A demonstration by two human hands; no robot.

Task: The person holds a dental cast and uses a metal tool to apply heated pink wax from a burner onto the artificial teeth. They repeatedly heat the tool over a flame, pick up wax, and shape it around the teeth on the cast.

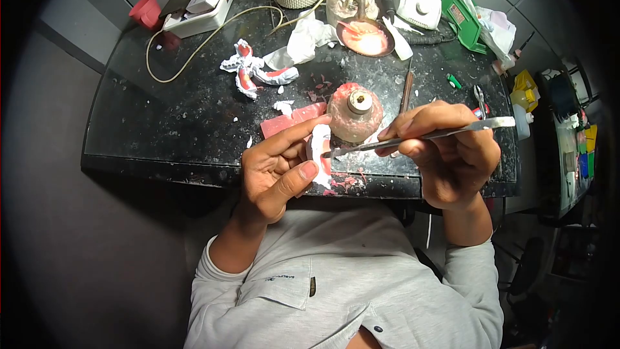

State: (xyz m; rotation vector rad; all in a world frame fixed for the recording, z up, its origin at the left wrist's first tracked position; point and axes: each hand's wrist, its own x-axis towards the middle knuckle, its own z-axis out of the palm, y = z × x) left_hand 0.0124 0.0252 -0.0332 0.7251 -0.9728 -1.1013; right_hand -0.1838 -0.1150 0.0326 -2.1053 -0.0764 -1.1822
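My left hand (278, 167) pinches a small white dental piece with pink wax (318, 148) between thumb and fingers, above the table's front edge. In my right hand (449, 148) is a slim metal wax spatula (445, 133), gripped like a pen. Its tip meets, or nearly meets, the pink side of the piece. Just beyond both hands stands a glass spirit lamp (352, 123) with a metal wick collar and pink specks. Partly behind my left fingers lies a pink wax sheet (281, 124).
More white-and-pink dental pieces (245, 71) lie at the back left, beside crumpled tissue (307, 42). A small pan of pink wax (365, 39) sits at the back. A wood-handled tool (407, 94) lies right of the lamp. A cable (171, 81) loops across the black table (142, 116).
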